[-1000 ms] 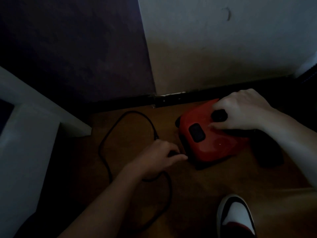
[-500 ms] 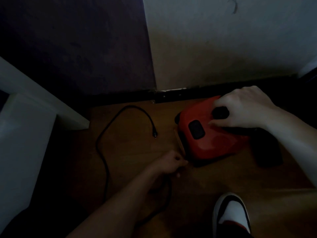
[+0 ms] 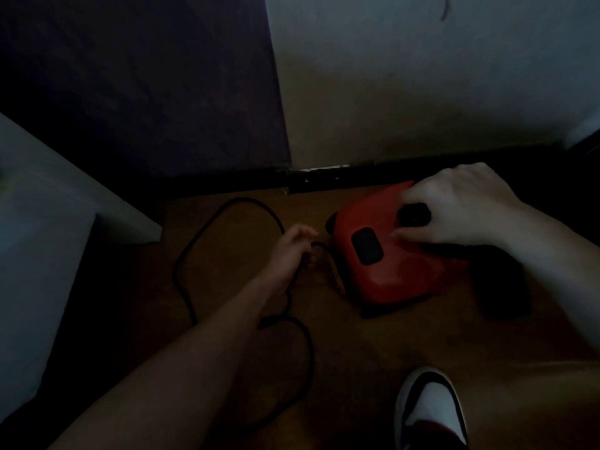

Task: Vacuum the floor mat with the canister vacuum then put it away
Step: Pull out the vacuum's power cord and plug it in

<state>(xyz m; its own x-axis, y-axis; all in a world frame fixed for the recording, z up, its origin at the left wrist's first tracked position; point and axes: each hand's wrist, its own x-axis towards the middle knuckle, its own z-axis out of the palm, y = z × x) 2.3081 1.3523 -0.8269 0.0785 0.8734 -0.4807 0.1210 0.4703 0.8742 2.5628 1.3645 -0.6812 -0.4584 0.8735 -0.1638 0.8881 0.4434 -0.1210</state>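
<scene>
Head view, dim: left hand point(image 3: 293, 251) pinches black cord point(image 3: 184, 264) beside red vacuum point(image 3: 396, 274); right hand point(image 3: 464, 206) covers its top, grip unclear.

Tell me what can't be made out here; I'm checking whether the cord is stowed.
Head view, all dim:
cord end: hidden inside the left hand.
black knob on the red vacuum: partly covered by the right hand; grip unclear.
cord's lower loop: lost in shadow under the forearm.
shoe: cut off by bottom edge.
</scene>
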